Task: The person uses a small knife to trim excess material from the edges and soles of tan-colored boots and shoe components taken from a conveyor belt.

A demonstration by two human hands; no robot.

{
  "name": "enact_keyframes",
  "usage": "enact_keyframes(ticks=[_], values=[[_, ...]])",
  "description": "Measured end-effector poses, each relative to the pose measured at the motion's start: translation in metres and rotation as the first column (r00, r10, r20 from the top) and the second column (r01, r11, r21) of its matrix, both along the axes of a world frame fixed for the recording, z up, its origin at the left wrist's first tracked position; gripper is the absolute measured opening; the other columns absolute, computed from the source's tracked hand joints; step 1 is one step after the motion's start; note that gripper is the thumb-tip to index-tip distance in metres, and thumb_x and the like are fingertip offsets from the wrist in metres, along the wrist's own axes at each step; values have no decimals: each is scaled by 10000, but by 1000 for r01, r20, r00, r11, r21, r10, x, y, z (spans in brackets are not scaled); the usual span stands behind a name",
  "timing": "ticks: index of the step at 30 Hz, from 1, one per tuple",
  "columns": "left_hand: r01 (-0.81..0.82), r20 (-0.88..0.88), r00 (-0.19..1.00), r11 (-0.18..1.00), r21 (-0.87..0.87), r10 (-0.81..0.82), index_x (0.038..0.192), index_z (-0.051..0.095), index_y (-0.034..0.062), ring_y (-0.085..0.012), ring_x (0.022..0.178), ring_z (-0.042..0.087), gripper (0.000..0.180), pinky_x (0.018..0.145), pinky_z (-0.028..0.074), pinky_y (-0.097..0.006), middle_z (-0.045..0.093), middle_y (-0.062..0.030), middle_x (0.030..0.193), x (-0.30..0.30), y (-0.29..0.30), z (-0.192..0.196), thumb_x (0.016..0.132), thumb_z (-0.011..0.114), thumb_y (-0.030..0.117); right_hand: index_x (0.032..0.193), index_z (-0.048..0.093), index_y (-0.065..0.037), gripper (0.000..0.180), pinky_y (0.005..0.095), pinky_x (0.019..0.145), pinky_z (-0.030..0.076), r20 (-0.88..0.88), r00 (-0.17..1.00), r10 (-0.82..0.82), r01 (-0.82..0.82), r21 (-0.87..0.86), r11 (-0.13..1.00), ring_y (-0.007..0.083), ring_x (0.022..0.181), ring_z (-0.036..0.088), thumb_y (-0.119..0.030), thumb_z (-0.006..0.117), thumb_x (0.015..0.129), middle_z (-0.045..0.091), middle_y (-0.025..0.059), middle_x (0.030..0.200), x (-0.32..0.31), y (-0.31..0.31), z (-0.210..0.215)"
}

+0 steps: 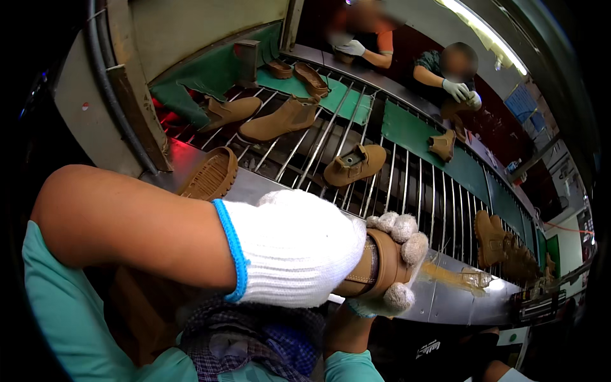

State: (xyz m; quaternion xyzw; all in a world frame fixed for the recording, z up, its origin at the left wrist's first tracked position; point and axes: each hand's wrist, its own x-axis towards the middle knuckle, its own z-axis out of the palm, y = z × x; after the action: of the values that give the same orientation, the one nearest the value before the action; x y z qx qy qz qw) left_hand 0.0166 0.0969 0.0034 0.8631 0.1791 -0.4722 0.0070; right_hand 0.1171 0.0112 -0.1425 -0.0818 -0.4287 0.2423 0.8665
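Observation:
Both my hands wear white knit gloves and are at one brown boot [366, 270] with a tan band of sole round it, held over the near edge of the conveyor. My left hand [305, 248] is curled over the boot from the left, hiding much of it; its own fingertips do not show. Around the right end of the boot wraps my right hand [404, 254], its greyed fingertips on the far side and its thumb on the near side. A loose brown sole [213, 175], ridged inside, leans beside my left forearm.
On the metal-rod conveyor [318, 149] lie a brown shoe [355, 164], a brown boot [280, 121] and green mats [414, 134]. More boots [490, 239] stand at the right. Two gloved people work across it. Brown tape [452, 274] marks the metal edge.

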Motion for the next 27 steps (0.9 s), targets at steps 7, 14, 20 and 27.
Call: enact_keyframes(ticks=[7,14,20,27], values=[[-6,169,986,1000,-29,10,1350,630,52,-288,1019,767,592,856,621,-402,763,-109,1089,-3,-3,26,939,730,467,1120,633,-109,511,584,1160,521,93,978,-186,200,-177,964,372,1248,605,-359,867,740,568,150,1236,0,-17,10],[229,482,857,973,-43,-180,1283,606,-44,-339,864,777,547,731,626,-439,755,-150,952,-22,3,31,907,753,325,1068,676,-40,493,533,1146,451,553,804,-217,507,-448,736,329,1253,567,-393,842,767,565,156,1251,5,-63,48],[437,928,144,819,-372,344,1406,594,1,-361,1077,767,844,940,622,-423,758,-194,1173,-85,6,-30,721,994,288,1375,542,-77,783,579,1233,385,359,921,-154,348,-576,739,388,1462,471,-265,915,713,498,186,1505,-10,-117,28],[535,966,3,816,-219,257,1216,666,10,-350,971,775,625,827,639,-430,753,-200,1121,-100,-54,-69,716,942,263,1173,524,-157,558,608,1267,334,190,940,-284,341,-452,824,393,1543,359,-82,871,741,494,129,1487,-67,-169,-19]])
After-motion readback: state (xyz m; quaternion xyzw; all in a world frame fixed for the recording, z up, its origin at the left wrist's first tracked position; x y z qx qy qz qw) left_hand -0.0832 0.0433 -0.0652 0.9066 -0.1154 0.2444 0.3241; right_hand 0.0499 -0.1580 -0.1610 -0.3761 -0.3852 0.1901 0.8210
